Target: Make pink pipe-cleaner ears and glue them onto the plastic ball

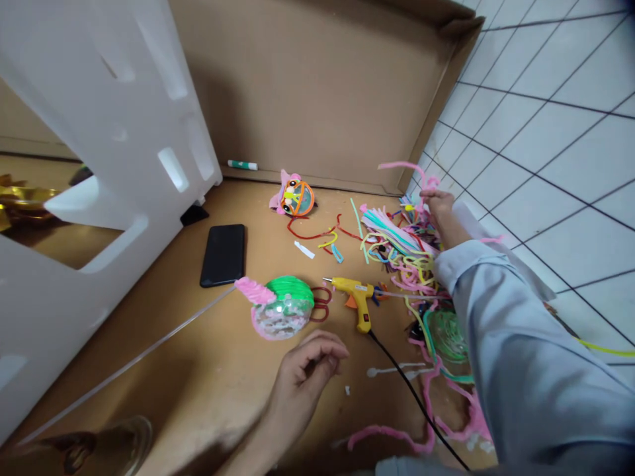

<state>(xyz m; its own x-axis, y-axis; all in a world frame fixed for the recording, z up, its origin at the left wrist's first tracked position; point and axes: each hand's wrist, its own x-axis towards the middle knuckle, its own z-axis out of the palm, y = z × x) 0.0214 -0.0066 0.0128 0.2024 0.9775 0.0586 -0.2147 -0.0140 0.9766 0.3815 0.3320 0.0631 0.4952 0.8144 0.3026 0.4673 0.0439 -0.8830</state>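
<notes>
My left hand (310, 373) hovers over the table below the glue gun, its fingers curled together; whether anything sits between them is hidden. My right hand (437, 203) reaches to the pile of pipe cleaners (397, 231) at the right, fingers closed on a pink pipe cleaner (404, 165) that sticks out to the left. In front of my left hand lies a round clear piece (282, 320) with green pipe cleaner along its top and a pink wrapped part at its left. The yellow glue gun (353, 289) rests to its right, nozzle pointing left.
A black phone-like slab (223, 254) and a white plastic frame (149, 132) are at the left. A decorated round face (296, 198) and a green marker (243, 164) lie near the cardboard wall (317, 92). The glue gun's black cord (407, 383) runs toward the front edge.
</notes>
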